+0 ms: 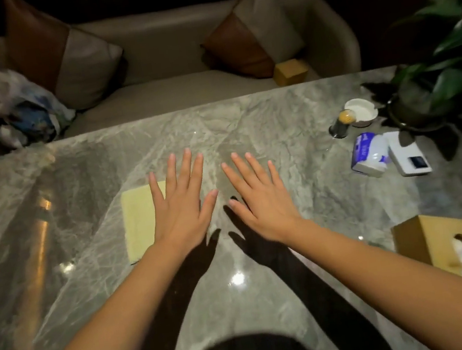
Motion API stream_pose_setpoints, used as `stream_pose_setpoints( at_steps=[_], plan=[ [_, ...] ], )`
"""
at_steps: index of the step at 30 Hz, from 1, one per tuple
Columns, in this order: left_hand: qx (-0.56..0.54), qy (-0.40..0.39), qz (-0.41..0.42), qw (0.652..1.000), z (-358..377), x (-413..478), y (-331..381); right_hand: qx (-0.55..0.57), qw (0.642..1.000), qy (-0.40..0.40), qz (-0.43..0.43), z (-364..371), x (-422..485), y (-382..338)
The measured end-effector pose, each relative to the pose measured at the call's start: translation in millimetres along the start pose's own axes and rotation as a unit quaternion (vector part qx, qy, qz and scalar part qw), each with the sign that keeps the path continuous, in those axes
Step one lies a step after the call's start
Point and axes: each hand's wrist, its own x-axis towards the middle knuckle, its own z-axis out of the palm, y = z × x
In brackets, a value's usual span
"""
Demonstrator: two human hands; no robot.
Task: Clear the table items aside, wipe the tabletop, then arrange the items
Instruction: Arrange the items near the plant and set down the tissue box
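Hands lay spread above the grey marble table [78,196], palms down and fingers splayed wide, neither holding anything. The left hand [182,208] partly covered a yellow cloth [138,220] lying flat on the tabletop; the right hand [260,203] hovered just beside it over bare marble. Toward the far right corner stood a tissue pack [368,155], a white box [408,154], a small dark jar [341,123], a white ashtray [361,110] and a potted plant [434,87]. A wooden tissue box [448,251] sat near the right edge.
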Motion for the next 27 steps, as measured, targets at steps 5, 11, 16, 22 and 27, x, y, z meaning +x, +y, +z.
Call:
stream_pose_setpoints(
  at_steps=[5, 11, 16, 22, 27],
  plan=[
    [-0.010, -0.003, 0.031, 0.999, -9, 11, 62, -0.002, 0.999, 0.024, 0.034, -37, -24, 43],
    [-0.035, -0.015, 0.045, 0.998, -6, 26, 134, -0.030, 0.997, 0.019, 0.073, -75, -53, 111],
    [-0.034, -0.015, 0.072, 0.997, 1, 55, 188, -0.036, 0.994, 0.020, 0.104, -97, -73, 165],
    [-0.037, -0.039, 0.086, 0.995, 30, 81, 251, -0.034, 0.990, 0.002, 0.134, -101, -93, 228],
    [-0.026, -0.060, 0.079, 0.995, 55, 95, 286, -0.033, 0.988, -0.017, 0.147, -100, -105, 274]
  ],
)
